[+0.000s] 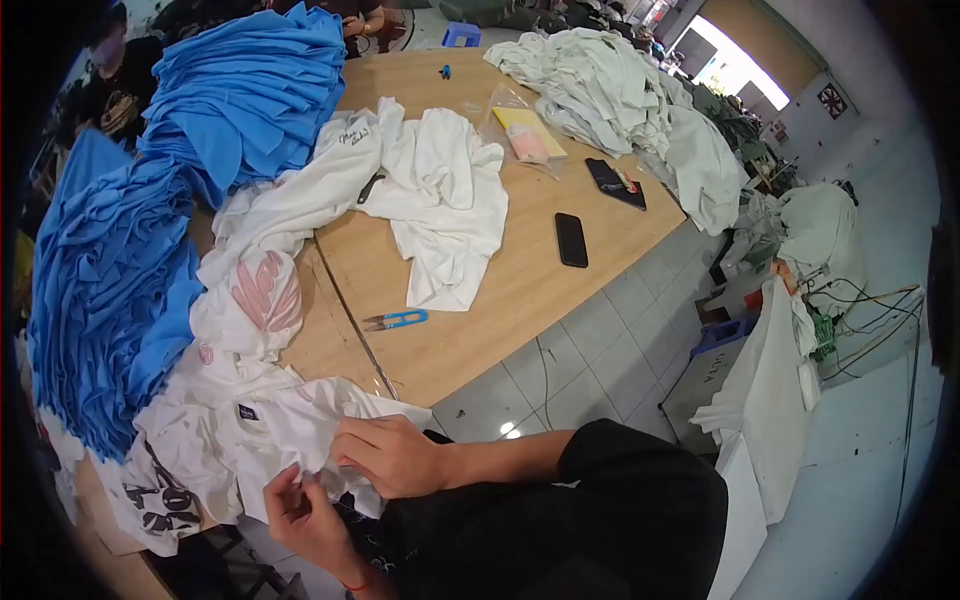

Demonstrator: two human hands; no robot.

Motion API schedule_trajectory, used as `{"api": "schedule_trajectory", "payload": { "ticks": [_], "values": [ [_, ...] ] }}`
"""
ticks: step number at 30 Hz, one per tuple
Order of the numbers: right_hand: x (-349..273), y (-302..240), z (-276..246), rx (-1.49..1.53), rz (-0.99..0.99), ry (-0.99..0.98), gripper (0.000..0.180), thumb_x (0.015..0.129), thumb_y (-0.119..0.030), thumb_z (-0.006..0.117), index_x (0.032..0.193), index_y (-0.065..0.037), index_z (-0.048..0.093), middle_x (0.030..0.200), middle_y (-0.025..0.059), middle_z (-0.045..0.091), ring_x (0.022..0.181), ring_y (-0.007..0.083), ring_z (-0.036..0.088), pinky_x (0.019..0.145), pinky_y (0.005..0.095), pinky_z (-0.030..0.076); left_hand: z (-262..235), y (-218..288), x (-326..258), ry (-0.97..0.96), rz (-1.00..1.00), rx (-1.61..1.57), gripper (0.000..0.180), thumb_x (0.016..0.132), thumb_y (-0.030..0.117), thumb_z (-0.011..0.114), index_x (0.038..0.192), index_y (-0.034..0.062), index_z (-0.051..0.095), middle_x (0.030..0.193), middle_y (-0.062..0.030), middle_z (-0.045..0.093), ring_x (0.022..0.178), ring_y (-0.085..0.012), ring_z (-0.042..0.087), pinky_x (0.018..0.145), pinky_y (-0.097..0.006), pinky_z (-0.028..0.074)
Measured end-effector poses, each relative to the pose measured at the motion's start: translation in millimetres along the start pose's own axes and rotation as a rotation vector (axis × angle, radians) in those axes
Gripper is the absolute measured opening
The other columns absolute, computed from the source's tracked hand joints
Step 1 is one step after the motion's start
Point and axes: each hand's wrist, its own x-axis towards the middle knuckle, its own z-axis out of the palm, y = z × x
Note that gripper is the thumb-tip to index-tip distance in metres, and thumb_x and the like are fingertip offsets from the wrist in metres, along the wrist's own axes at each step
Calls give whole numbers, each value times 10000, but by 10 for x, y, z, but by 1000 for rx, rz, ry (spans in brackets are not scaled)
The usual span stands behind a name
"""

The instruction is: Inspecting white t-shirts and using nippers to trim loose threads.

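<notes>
A white shirt with a small dark neck label lies spread at the table's near left edge. My right hand rests over its near part, fingers bent and closed on the cloth. Just left of it and lower, my left hand has its thumb and fingertips drawn together at the shirt's edge. Its fingers appear to pinch the cloth, partly hidden by the hand itself. Beyond the hands, blue-handled thread snips lie on the wooden table. More white garments are spread further up the table.
Tall heaps of blue fabric line the left side. A pale garment pile covers the far right. A black phone, a dark flat case and a plastic bag lie near the right edge. People sit across the table.
</notes>
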Motion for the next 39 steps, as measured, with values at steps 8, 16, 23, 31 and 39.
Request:
{"api": "schedule_trajectory", "payload": {
  "ticks": [8,16,23,31,39],
  "values": [
    [12,67,-140,198,167,-121,198,976,-61,753,1134,2,652,1061,123,648,938,370,699,793,446,558,29,150,-154,-8,-46,2,242,971,-80,750,1204,-49,697,953,-59,749,838,-73,685,735,-211,527],
    [10,85,-36,167,-4,-65,216,957,-60,774,1159,2,733,1056,100,705,917,323,735,765,411,584,65,216,-190,-6,-90,1,272,961,-120,713,1223,-50,689,931,-8,695,806,-42,601,737,-198,470],
    [49,23,-78,94,-22,-121,114,955,-25,722,1047,-12,655,973,131,629,821,376,678,689,443,546,-107,60,-174,-90,-36,120,225,950,-91,741,1170,-52,713,899,-39,741,776,-58,656,692,-207,501],
    [121,-93,-94,176,26,-177,114,938,33,662,1026,1,597,989,150,583,781,376,636,669,440,517,11,158,-210,70,-87,-32,163,983,-46,758,1136,-54,704,924,-65,744,787,-91,679,700,-215,513],
    [187,-112,-23,634,150,-184,124,932,108,588,971,3,535,1028,90,588,772,205,531,685,337,464,81,205,-201,90,-205,-255,144,1011,-32,743,1140,-49,683,950,-79,735,857,-115,712,782,-237,602]
  ]
}}
